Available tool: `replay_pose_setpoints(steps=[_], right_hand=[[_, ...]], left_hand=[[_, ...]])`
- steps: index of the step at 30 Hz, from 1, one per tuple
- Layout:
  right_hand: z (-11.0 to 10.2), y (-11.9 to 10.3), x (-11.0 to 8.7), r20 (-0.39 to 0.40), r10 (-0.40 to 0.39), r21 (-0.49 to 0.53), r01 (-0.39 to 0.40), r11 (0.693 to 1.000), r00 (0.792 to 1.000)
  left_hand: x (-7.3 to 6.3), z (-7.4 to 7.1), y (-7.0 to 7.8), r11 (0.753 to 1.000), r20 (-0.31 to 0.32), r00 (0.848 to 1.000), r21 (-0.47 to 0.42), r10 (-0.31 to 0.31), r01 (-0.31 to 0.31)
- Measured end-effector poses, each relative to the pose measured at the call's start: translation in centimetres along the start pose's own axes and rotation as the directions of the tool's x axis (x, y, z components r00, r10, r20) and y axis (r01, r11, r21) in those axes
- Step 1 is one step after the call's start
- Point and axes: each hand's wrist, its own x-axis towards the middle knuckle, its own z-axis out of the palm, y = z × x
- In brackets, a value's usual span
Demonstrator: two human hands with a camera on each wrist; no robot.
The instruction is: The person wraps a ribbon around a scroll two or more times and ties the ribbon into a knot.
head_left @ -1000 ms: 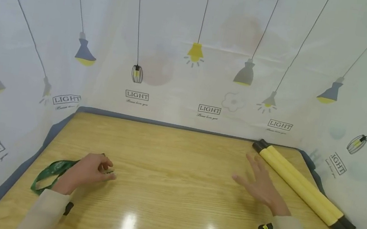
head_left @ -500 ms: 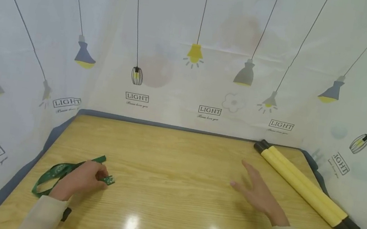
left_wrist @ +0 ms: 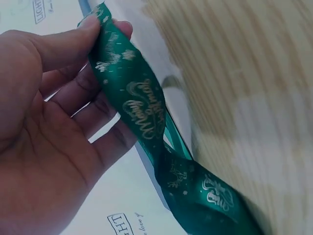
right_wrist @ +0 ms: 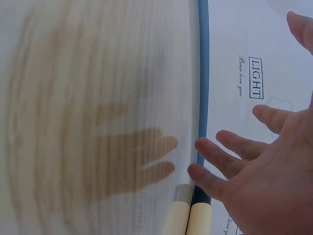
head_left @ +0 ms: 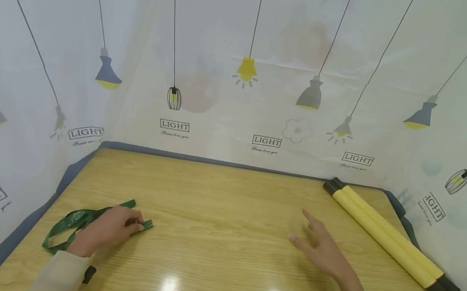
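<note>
A green ribbon (head_left: 67, 224) with pale printed lettering and star shapes lies loosely looped at the left of the table. My left hand (head_left: 110, 227) pinches one end of it between thumb and fingers, and a short tip sticks out past them. In the left wrist view the ribbon (left_wrist: 129, 90) hangs from the pinch and twists partway down. Over the right half of the table my right hand (head_left: 322, 252) is held with spread fingers and nothing in it. Its shadow falls on the wood in the right wrist view.
Two yellow rolls (head_left: 387, 236) with black ends lie side by side, slanting along the right edge of the wooden table (head_left: 216, 203). A white cloth wall (head_left: 232, 29) printed with lamps surrounds the back and sides.
My left hand has shifted its pinch on the ribbon; the protruding tip now points farther right. My right hand has drifted slightly down and left. The camera view has moved a little.
</note>
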Motion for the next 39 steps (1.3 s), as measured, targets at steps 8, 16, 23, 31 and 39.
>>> replay_pose_setpoints(steps=[8, 16, 23, 31, 39], right_hand=[[0.4, -0.5, -0.2, 0.010, 0.000, 0.031, -0.001, 1.000, 1.000], [1.1, -0.9, 0.1, 0.033, -0.031, 0.090, 0.028, 0.996, 0.999], [1.6, -2.0, 0.7, 0.064, -0.061, 0.110, 0.053, 0.993, 0.996], [2.4, -3.9, 1.3, 0.098, -0.072, 0.153, 0.056, 0.987, 0.993], [3.3, -5.1, 2.1, 0.124, -0.122, 0.146, 0.103, 0.984, 0.985]], left_hand=[[0.9, 0.3, 1.5, 0.997, -0.039, 0.997, -0.046, 0.063, -0.065], [2.5, 1.6, 2.7, 0.989, -0.038, 0.994, -0.109, 0.098, -0.102], [3.7, 2.3, 4.3, 0.982, -0.037, 0.991, -0.141, 0.125, -0.129], [5.2, 3.0, 6.4, 0.967, 0.008, 0.985, -0.195, 0.170, -0.165], [6.6, 3.7, 9.0, 0.949, 0.037, 0.976, -0.242, 0.216, -0.201]])
